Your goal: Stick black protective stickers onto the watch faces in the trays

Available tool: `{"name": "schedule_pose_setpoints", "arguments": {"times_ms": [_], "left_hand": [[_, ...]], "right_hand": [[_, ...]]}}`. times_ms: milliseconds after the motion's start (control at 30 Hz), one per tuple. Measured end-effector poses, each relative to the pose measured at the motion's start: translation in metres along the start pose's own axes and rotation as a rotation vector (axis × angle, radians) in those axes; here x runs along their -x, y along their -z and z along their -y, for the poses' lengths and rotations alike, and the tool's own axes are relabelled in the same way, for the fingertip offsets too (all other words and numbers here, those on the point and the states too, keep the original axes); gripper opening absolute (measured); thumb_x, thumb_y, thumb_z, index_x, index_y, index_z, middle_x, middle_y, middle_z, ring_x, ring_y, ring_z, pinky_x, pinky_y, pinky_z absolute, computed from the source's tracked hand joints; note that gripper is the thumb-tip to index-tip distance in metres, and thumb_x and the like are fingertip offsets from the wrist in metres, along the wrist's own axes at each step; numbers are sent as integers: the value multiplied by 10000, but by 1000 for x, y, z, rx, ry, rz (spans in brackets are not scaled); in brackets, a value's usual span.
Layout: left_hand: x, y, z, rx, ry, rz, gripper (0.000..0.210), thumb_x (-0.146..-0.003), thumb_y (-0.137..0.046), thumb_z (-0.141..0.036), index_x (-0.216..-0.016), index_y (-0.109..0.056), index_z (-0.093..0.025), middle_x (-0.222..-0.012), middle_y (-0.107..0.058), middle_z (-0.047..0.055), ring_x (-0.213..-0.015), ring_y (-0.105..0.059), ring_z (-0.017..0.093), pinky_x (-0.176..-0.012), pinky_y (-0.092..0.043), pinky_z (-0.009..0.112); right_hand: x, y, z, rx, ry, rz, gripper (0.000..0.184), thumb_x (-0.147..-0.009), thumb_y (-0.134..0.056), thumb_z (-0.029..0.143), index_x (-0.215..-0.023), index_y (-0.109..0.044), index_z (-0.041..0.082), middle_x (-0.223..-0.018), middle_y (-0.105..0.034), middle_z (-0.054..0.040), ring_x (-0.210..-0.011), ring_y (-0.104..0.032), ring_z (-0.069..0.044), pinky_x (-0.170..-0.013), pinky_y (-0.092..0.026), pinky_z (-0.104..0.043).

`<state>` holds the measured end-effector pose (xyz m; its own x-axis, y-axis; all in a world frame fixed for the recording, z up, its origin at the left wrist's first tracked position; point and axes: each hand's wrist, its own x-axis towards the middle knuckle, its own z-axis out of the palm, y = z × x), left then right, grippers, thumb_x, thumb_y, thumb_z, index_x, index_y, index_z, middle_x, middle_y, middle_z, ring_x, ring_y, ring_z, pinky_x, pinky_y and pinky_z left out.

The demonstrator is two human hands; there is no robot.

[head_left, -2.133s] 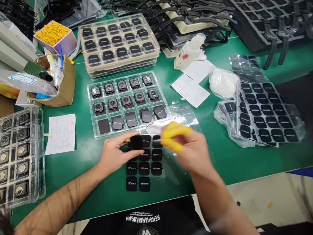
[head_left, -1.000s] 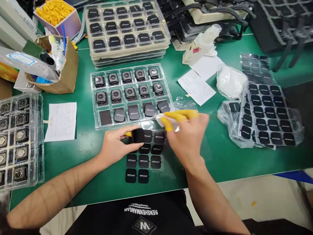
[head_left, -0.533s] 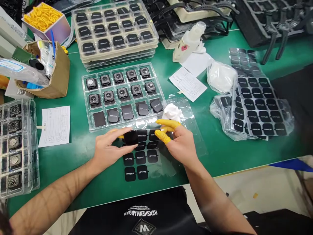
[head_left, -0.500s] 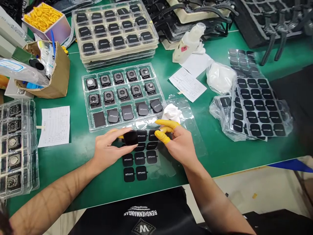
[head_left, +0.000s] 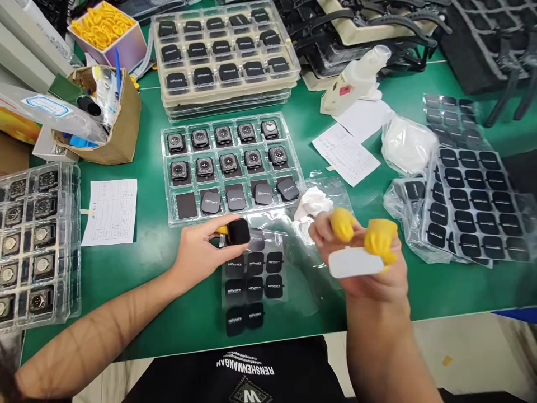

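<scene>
My left hand (head_left: 205,249) is closed around a smartwatch body (head_left: 239,232), its black screen turned up. Yellow finger cots cover some fingertips on both hands. Raised toward the camera, my right hand (head_left: 369,263) pinches a pale, thin rounded piece (head_left: 356,263) that looks like a sticker seen from behind. Below my left hand lies a clear sheet of black HiFuture stickers (head_left: 255,263), partly covered by that hand. Behind it, a clear tray (head_left: 165,196) holds watch bodies in two rows, with HiFuture-marked black pieces in the front row.
Stacked trays (head_left: 230,92) stand at the back. More sticker sheets (head_left: 478,201) lie on plastic at right. A white cloth (head_left: 312,202), paper slips (head_left: 346,154) and a bottle (head_left: 356,81) are nearby. At left are a cardboard box (head_left: 126,117) and watch trays (head_left: 73,252).
My right hand has risen from the sticker sheet and moved right with the pale piece. The sheet's upper right sticker is gone. My left hand still holds the watch; the view has shifted.
</scene>
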<state>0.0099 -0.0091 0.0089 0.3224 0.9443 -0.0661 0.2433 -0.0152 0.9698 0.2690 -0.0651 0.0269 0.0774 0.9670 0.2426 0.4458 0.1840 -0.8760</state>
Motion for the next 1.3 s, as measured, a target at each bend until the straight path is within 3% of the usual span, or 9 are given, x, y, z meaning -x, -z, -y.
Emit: {"name": "schedule_pose_setpoints", "arguments": {"times_ms": [100,167,233,333,600,833,1300], "left_hand": [[0,0,2,-67,-10,27,447,-765,-895,-245,-1208,-833,-218,-1080,-869,19,-942,-832,235,-958,-709,376],[0,1,3,-102,-22,40,476,-748,-892,-217,-1219,-829,-232,-1097,-868,11,-951,-835,242,-961,-703,379],[0,2,4,-132,-41,60,490,-753,-892,-216,-1237,-821,-236,-1118,-867,12,-962,-836,245,-965,-694,375],[1,2,4,-153,-70,84,484,-770,-905,-252,-1246,-814,-242,-1140,-865,11,-977,-834,243,-964,-686,366],[0,3,2,-145,-81,80,461,-760,-932,-274,-1207,-823,-263,-1101,-869,11,-961,-840,234,-983,-682,350],[2,2,2,-160,-34,93,475,-764,-934,-286,-1220,-813,-337,-1101,-865,-8,-966,-841,249,-960,-701,385],[2,3,6,-163,-44,98,462,-783,-930,-328,-1229,-811,-329,-1139,-860,-8,-971,-835,237,-960,-696,369]], "right_hand": [[-15,-17,22,-373,-357,48,384,-806,-886,617,-786,-703,281,-725,-688,-20,-694,-660,-201,-672,-581,-401],[-23,-37,33,-364,-546,118,335,-731,-958,513,-890,-790,270,-887,-784,-37,-812,-732,-216,-801,-629,-415],[-27,-53,37,-381,-626,177,356,-687,-977,504,-865,-804,248,-931,-807,-51,-866,-759,-232,-868,-647,-427],[-27,-64,33,-435,-674,159,424,-605,-1013,531,-844,-807,248,-902,-814,-48,-854,-765,-236,-847,-656,-412],[-24,-63,27,-467,-742,68,439,-537,-1055,478,-822,-818,243,-881,-806,-32,-804,-743,-197,-739,-632,-329],[-24,-62,27,-438,-749,87,462,-552,-1042,521,-838,-818,235,-893,-819,-51,-840,-760,-227,-795,-653,-380],[-23,-63,26,-462,-771,58,484,-528,-1043,562,-812,-820,238,-861,-815,-42,-807,-755,-205,-771,-642,-353]]}}
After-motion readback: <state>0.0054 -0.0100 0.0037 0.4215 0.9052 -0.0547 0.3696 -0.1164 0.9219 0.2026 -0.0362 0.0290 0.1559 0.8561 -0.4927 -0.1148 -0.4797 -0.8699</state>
